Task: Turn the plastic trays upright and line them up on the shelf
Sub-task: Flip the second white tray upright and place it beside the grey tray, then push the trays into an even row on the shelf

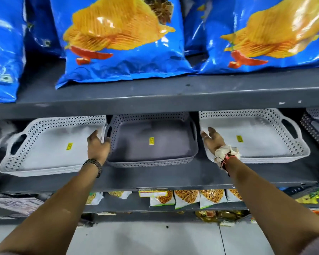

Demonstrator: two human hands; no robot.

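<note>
Three perforated plastic trays lie flat, open side up, in a row on the grey shelf (155,178). The left white tray (44,150) and the right white tray (261,140) flank a grey tray (151,142) in the middle. Each has a small yellow sticker inside. My left hand (98,146) grips the right handle of the left white tray, thumb touching the grey tray's left rim. My right hand (213,139) rests on the left handle end of the right white tray, fingers curled over its rim.
Large blue chip bags (122,43) fill the shelf above. A dark perforated tray (317,129) sits at the far right. Small snack packets (186,198) hang on the shelf below. Grey floor tiles show at the bottom.
</note>
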